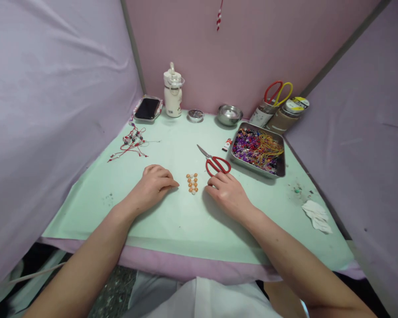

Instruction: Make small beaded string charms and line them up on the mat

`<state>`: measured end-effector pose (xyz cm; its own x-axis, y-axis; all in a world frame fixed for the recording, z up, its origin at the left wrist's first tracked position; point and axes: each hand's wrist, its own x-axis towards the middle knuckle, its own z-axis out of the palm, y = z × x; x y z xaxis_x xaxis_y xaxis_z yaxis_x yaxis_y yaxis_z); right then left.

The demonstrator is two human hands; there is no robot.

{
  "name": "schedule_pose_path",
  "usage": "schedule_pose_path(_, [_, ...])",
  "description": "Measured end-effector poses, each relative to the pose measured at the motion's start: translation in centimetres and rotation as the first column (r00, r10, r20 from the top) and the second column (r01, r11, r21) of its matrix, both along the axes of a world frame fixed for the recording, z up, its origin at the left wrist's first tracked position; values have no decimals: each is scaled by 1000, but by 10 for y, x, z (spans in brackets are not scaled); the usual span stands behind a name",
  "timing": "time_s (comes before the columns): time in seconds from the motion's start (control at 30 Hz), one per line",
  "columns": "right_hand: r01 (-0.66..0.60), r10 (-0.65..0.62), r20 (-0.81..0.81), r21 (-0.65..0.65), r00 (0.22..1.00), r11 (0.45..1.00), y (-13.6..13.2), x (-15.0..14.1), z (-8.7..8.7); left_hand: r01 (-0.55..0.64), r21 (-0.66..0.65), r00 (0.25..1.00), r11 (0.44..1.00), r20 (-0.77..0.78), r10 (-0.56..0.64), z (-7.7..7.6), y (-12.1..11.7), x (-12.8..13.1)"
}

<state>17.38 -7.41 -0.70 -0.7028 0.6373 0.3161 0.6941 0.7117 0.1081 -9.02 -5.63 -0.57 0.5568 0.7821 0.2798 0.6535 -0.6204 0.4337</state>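
My left hand [154, 184] rests palm down on the pale green table cover [172, 221], fingers loosely curled and pointing right, with nothing visible in them. My right hand [227, 191] rests to the right, its fingers curled and touching the handles of the red scissors [215, 162]. Between the two hands lies a small cluster of orange and white beads [192, 183] in two short rows. Neither hand touches the beads.
A metal tray [280, 168] of mixed beads and yellow cords sits at the right. At the back stand a white bottle [173, 91], a phone [147, 108], a small tin [195, 115], a metal bowl [230, 115] and jars with scissors [277, 92]. Red beaded strings [131, 142] lie left; crumpled tissue [316, 215] right.
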Motion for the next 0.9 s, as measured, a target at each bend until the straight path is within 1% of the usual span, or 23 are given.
schedule_pose_path(0.17, [-5, 5, 10, 10, 1000, 1000, 0, -3, -1, -1, 4, 1000, 1000, -15, 1, -1, -1, -1])
schedule_pose_path(0.27, [-5, 5, 11, 19, 1000, 1000, 1, -5, -3, -1, -4, 1000, 1000, 4, 1, -1, -1, -1])
schedule_pose_path(0.4, [-4, 4, -1, 3, 1000, 1000, 0, -9, -4, -1, -8, 1000, 1000, 22, 1, -1, -2, -1])
schedule_pose_path(0.9, [1, -1, -24, -31, 1000, 1000, -1, -16, -8, -3, 23, 1000, 1000, -5, 3, -3, -2, 0])
